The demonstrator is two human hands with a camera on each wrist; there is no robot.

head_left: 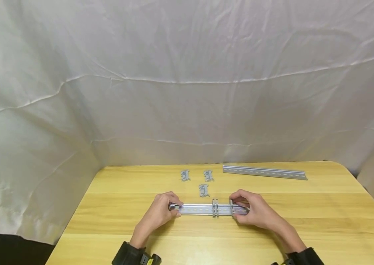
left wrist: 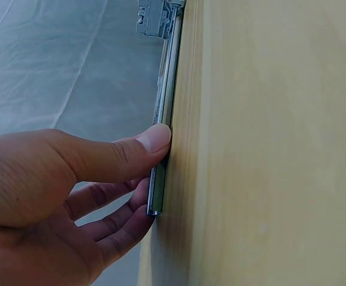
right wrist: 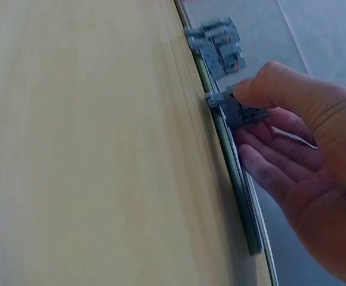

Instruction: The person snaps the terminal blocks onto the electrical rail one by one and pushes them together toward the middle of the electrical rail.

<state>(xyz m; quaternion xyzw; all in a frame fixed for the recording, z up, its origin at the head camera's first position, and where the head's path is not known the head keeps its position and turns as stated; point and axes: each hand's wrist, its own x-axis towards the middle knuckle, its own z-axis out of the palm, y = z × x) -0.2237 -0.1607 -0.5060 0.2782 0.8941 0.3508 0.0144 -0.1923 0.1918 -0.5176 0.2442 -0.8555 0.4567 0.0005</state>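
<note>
A slotted metal rail (head_left: pixel 190 210) runs left to right across the near middle of the tabletop (head_left: pixel 114 211), in front of the person; whether it lies flat or is slightly lifted cannot be told. Two grey plastic blocks (head_left: pixel 215 208) stand side by side across it, right of its middle. Further right, a third grey block (head_left: pixel 231 208) sits across the rail, apart from that pair and near the right end.

The left hand (head_left: pixel 161 210) grips the rail's left end, thumb along the near edge and fingers on the far side. The right hand (head_left: pixel 254 209) pinches the third block between thumb and fingers; in the right wrist view the thumb presses against the block's near end, and the other fingers reach behind it, close to the rail.

Beyond the rail, three loose grey blocks lie well apart from the hands: one nearer (head_left: pixel 203 190), one behind it (head_left: pixel 208 175) and one to the back left (head_left: pixel 185 175). To their right, near the far edge, lies a second slotted rail (head_left: pixel 264 172), slightly slanted, its right end closer to the person. Dark straps (head_left: pixel 128 254) circle both wrists. Pale, creased cloth (head_left: pixel 187 110) hangs behind the tabletop and along its sides.
</note>
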